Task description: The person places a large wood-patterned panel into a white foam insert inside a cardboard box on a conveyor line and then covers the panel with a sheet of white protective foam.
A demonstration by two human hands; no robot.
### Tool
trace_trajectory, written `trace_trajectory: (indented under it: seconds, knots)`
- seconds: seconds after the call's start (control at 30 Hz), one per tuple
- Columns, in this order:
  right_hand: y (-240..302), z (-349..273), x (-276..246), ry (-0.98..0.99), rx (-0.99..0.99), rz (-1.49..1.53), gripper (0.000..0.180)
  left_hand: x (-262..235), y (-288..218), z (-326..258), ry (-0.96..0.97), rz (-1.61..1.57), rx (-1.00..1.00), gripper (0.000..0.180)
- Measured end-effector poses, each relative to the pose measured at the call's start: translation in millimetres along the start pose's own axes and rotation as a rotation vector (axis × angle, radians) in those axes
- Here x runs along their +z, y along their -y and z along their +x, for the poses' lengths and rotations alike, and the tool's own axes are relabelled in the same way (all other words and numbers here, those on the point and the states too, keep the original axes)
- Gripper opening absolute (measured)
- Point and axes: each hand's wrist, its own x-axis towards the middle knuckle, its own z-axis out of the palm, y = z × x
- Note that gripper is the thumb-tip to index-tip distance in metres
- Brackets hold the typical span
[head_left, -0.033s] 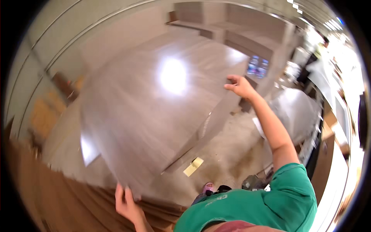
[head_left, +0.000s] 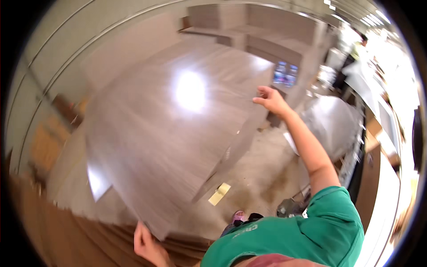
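Note:
A large grey wood-grain panel (head_left: 151, 129) with a bright glare on its surface spreads across the middle. At its near corner is my left hand (head_left: 150, 248), fingers drawn together on the edge; blur softens the grip. My right hand (head_left: 273, 102) is at the panel's right edge, thumb and fingers apart with nothing visible between them. Whether its fingertips touch the panel I cannot tell.
Two blue-labelled bottles (head_left: 284, 74) stand past my right hand. On the floor lies a yellow strip (head_left: 219, 194). Brown cloth (head_left: 89, 236) runs along the near left. A plastic-wrapped bundle (head_left: 331, 124) sits at right; another person (head_left: 356, 55) is far right.
The whole view has shifted a little, so the panel and bottles appear farther left. My left hand's fingers, spread before, are now closer together at the panel's corner. The right hand keeps its pose.

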Motion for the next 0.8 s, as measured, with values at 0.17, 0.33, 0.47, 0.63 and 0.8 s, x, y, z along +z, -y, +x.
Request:
trace_trajectory:
  seconds: [0.17, 0.33, 0.47, 0.63, 0.8]
  knots:
    - [4, -72, -15, 0.023, 0.598, 0.854, 0.061, 37, 3, 28, 0.207, -0.604, -0.51, 0.038]
    - [42, -130, -21, 0.343, 0.533, 1.129, 0.038, 124, -11, -12, 0.4, -0.519, -0.601, 0.041]
    - [15, -114, -60, -0.008, 0.569, 0.964, 0.021, 163, 8, -86, 0.592, -0.438, -0.616, 0.046]
    - [-22, -151, -143, -0.129, 0.67, 0.699, 0.013, 130, 2, -110, 0.745, -0.86, -0.654, 0.057]
    - [-56, -213, -244, -0.312, 0.777, 0.648, 0.016, 64, 6, -16, 0.505, -0.861, -0.489, 0.058]
